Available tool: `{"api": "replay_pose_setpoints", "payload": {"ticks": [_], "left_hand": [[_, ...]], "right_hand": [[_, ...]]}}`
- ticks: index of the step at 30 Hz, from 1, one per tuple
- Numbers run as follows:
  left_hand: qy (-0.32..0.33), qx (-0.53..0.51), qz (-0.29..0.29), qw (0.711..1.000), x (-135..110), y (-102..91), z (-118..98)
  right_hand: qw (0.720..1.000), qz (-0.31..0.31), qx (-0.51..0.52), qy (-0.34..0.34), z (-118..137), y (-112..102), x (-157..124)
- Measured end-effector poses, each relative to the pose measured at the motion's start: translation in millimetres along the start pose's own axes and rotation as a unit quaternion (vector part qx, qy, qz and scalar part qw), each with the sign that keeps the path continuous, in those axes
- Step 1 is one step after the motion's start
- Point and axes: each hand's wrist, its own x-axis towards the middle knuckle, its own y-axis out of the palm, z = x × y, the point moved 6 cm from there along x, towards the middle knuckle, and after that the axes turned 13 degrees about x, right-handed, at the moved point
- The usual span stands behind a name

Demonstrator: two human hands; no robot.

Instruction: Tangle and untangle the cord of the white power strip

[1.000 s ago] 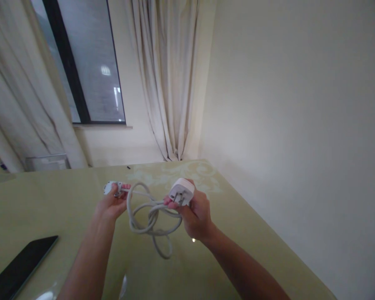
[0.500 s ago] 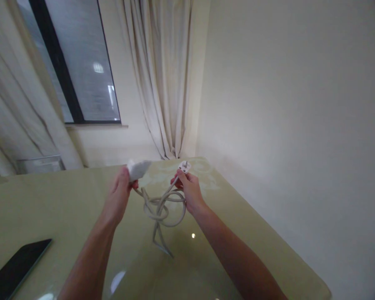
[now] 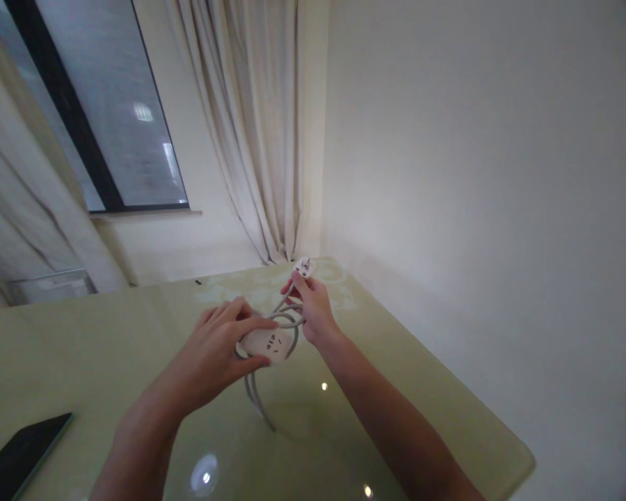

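In the head view, my left hand grips a white power strip, thumb below and fingers above, its socket holes facing me. My right hand pinches a white plug, whose metal pins point up and away. A pale grey cord loops between the two hands, behind and around the strip, and one bight hangs low over the table. Some of the cord is hidden behind my left hand and the strip.
The glossy green table reaches to the wall on the right. A black flat device lies at the left front. A small dark bit sits near the far edge. Curtains and a window stand beyond.
My left hand has moved right and toward me, turning the power strip so its socket face shows, close to the cord loops. My right hand still holds the plug, nearly in place.
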Motion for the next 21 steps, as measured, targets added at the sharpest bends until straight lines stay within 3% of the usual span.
{"api": "replay_pose_setpoints", "payload": {"ticks": [4, 8, 13, 18, 21], "left_hand": [[-0.015, 0.08, -0.01, 0.997, 0, 8.6, 2], [-0.047, 0.1, -0.011, 0.994, 3, 21.6, 11], [-0.088, 0.047, -0.016, 0.995, 4, 46.9, 33], [-0.15, -0.078, 0.032, 0.985, 5, 79.0, 56], [-0.174, -0.146, 0.021, 0.974, 7, 92.2, 62]], "right_hand": [[0.996, 0.048, -0.051, -0.062, 7, 8, -3], [0.995, 0.047, -0.045, -0.078, 8, 3, -1], [0.987, 0.104, -0.093, -0.081, 5, 4, 1], [0.973, 0.158, -0.163, -0.038, -12, 3, 5], [0.947, 0.194, -0.249, -0.056, -20, -1, 8]]}}
